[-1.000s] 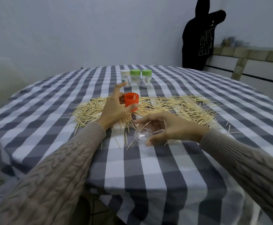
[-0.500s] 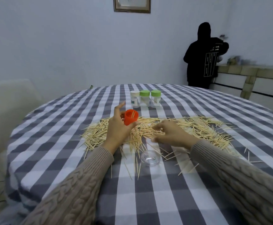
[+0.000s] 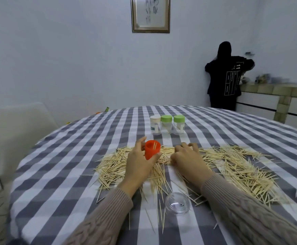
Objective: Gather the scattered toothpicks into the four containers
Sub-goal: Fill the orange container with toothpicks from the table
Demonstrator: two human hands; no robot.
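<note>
A wide heap of toothpicks (image 3: pixel 232 167) lies scattered across the checked tablecloth (image 3: pixel 73 174). My left hand (image 3: pixel 140 161) grips an open orange container (image 3: pixel 152 152) upright, with a few toothpicks standing in it. My right hand (image 3: pixel 186 158) lies on the pile just right of the orange container, fingers curled into the toothpicks. Whether it holds any is hidden. Three capped containers stand in a row behind: a white-lidded one (image 3: pixel 155 125) and two green-lidded ones (image 3: pixel 166 124) (image 3: pixel 179 124). A clear round lid (image 3: pixel 177 203) lies near the front, between my forearms.
A pale chair (image 3: pixel 20 131) stands at the table's left. A person in black (image 3: pixel 227 78) stands with their back turned at a counter (image 3: pixel 271 96) at the far right. A framed picture (image 3: pixel 150 14) hangs on the wall. Stray toothpicks lie near the front edge.
My right hand let go of the clear lid, left it on the cloth and moved forward onto the toothpick pile. The camera tilted up. My left hand keeps holding the orange container.
</note>
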